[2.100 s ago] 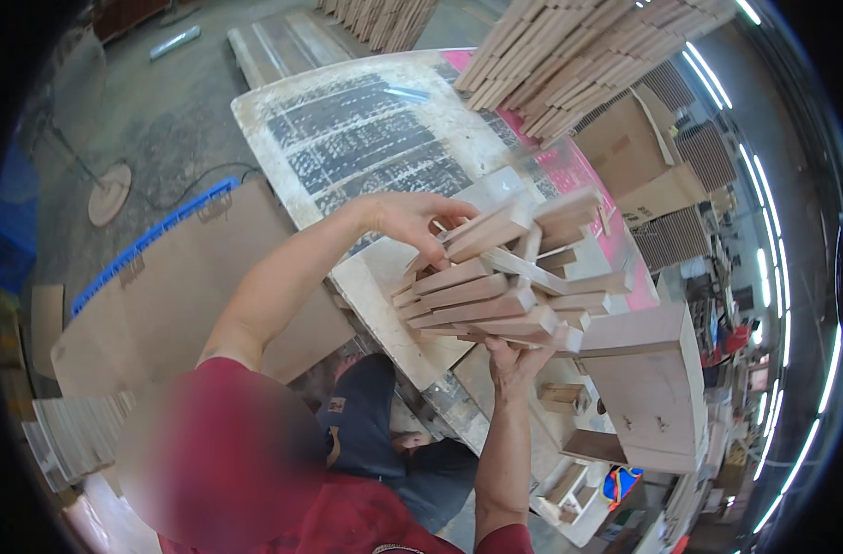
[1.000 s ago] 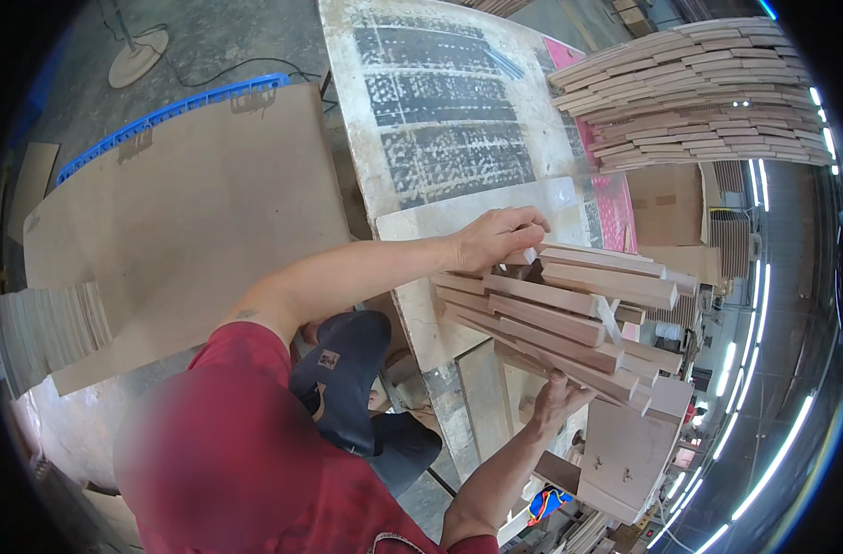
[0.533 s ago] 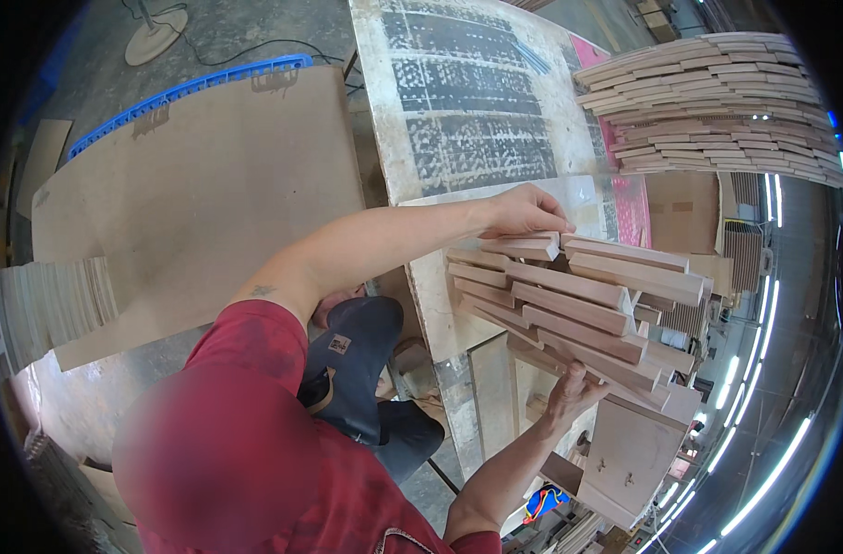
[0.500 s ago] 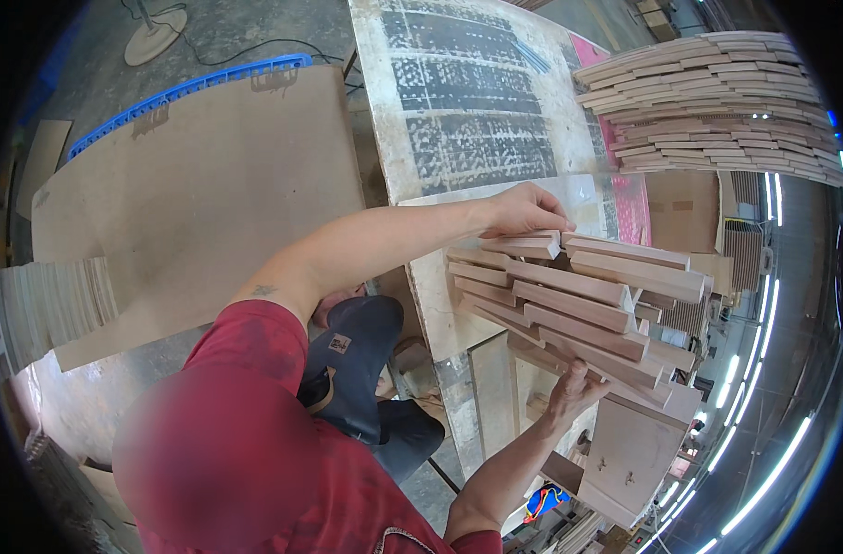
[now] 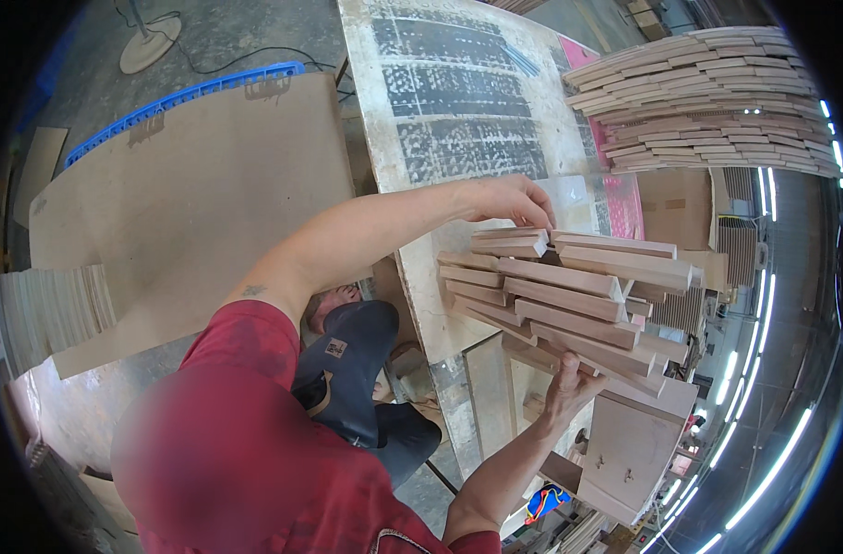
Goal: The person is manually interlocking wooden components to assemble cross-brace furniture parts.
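A loose stack of pale wooden strips [image 5: 569,295] lies on the worktable in front of me, their ends staggered. My left hand [image 5: 515,200] reaches across to the far side of the stack, fingers bent down together onto the uppermost strips near a gap between two of them; its fingertips are partly hidden. Along the near side, my right hand [image 5: 569,390] grips the outer strips, with its thumb raised against their side and its other fingers mostly out of sight beneath. Between the hands the strips lie roughly parallel in uneven layers.
Dark printed patches mark the worktable [image 5: 555,138]. A tall pile of wooden strips [image 5: 707,102] stands at the far right, near cardboard boxes [image 5: 675,205]. A brown board [image 5: 200,203] edged by a blue plastic rim [image 5: 181,106] is at left. A wooden box [image 5: 629,452] sits beside my right forearm.
My left hand's fingers have shifted slightly left along the top strips. The right hand keeps its place at the stack's side. The whole view has drifted a little.
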Demonstrator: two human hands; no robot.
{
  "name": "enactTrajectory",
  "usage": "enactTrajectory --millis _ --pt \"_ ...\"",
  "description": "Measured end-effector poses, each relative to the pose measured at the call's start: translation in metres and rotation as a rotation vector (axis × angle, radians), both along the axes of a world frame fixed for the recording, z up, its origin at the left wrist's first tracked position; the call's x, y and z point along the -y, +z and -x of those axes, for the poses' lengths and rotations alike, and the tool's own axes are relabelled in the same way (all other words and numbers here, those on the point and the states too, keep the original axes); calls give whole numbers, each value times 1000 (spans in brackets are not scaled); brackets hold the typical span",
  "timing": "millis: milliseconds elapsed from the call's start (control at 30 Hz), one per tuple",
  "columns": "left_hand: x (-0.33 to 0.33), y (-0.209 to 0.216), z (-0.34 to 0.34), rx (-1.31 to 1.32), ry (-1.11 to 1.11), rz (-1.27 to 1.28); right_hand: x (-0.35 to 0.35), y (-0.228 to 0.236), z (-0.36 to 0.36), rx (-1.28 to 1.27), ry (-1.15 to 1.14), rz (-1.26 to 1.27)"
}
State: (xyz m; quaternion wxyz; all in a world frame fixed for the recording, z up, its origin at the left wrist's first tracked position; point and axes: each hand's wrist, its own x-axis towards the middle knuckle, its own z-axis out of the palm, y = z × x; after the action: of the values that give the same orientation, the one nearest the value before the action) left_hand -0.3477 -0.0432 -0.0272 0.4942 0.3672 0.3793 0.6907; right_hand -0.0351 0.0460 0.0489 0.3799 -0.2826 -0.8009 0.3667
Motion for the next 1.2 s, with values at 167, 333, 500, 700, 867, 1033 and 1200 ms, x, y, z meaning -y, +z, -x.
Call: enactTrajectory --millis 167,333,500,700,867,1033,1200 --pt "1 9 -8 67 -12 21 8 12 7 36 13 -39" --pt "-6 -5 -21 226 -39 -11 15 18 15 39 41 -39" --pt "14 -5 -21 -120 420 -119 21 26 22 134 112 -7" --pt "39 83 -46 -819 580 -551 25 44 32 194 126 -12" --pt "21 71 -53 -714 475 -435 30 56 37 258 148 -248" --pt "39 75 -56 -709 400 -366 32 33 39 167 112 -168" --pt "49 49 -57 -670 407 -337 36 26 37 76 119 -218"
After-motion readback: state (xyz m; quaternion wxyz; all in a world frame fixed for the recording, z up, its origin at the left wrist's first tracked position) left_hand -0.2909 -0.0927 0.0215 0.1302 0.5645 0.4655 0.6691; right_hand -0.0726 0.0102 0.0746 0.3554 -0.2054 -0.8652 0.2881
